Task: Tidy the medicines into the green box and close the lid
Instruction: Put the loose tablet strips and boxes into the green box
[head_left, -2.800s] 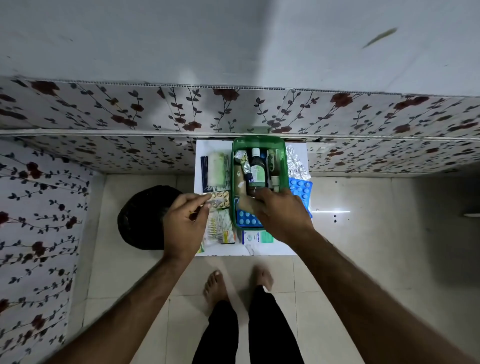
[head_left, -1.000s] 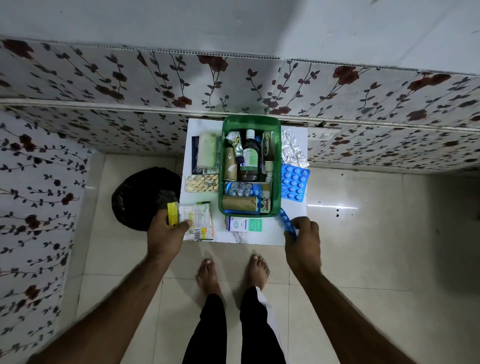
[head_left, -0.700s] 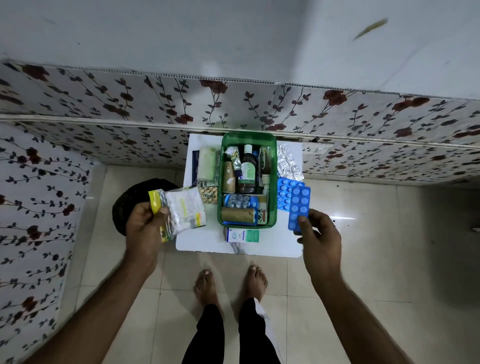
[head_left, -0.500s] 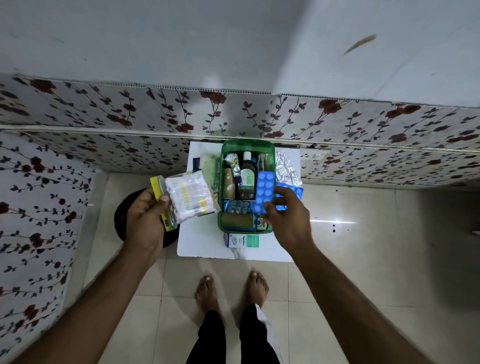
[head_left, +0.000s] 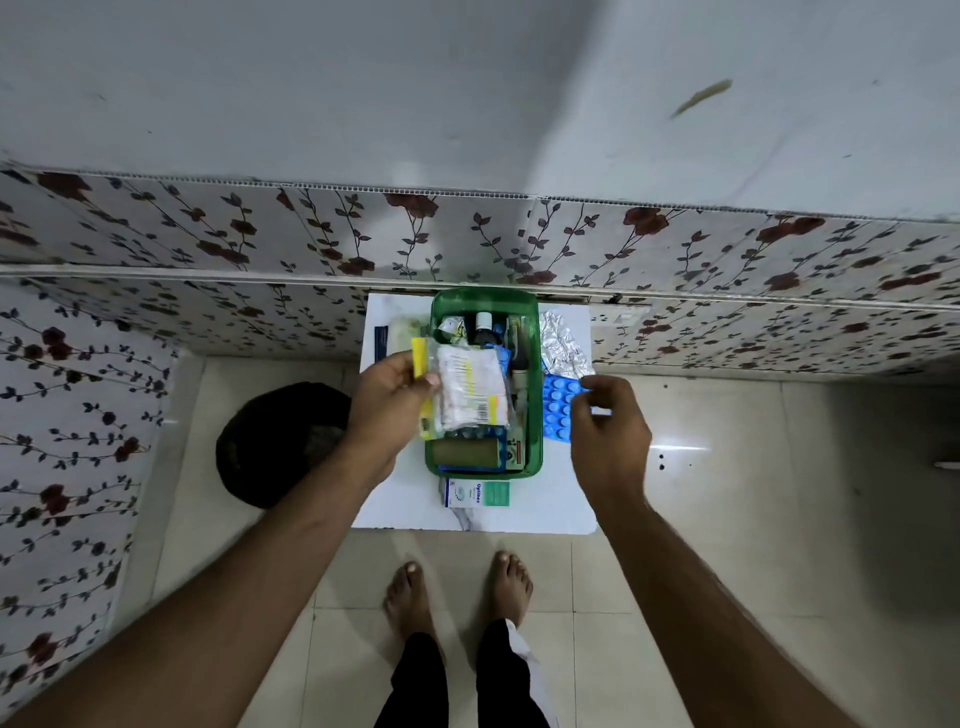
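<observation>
The open green box (head_left: 535, 441) stands on a small white table (head_left: 561, 501), packed with a dark bottle (head_left: 484, 328), a brown roll (head_left: 465, 453) and other medicines. My left hand (head_left: 389, 402) holds a clear packet of tablets with a yellow strip (head_left: 470, 389) over the box's middle. My right hand (head_left: 610, 431) is just right of the box, its fingertips pinching the right edge of a blue blister pack (head_left: 558, 410) that lies on the table. A white and green carton (head_left: 478, 493) lies in front of the box. I see no lid.
A silver foil strip (head_left: 563, 343) lies at the table's back right and a pale pack (head_left: 402, 332) at the back left. A black bag (head_left: 272, 441) sits on the floor left of the table. The flowered wall runs right behind it. My bare feet (head_left: 457, 587) stand below.
My left hand carried the clear packet from beside the table to over the box. My right hand left one blue blister pack in the box and moved right to the other one.
</observation>
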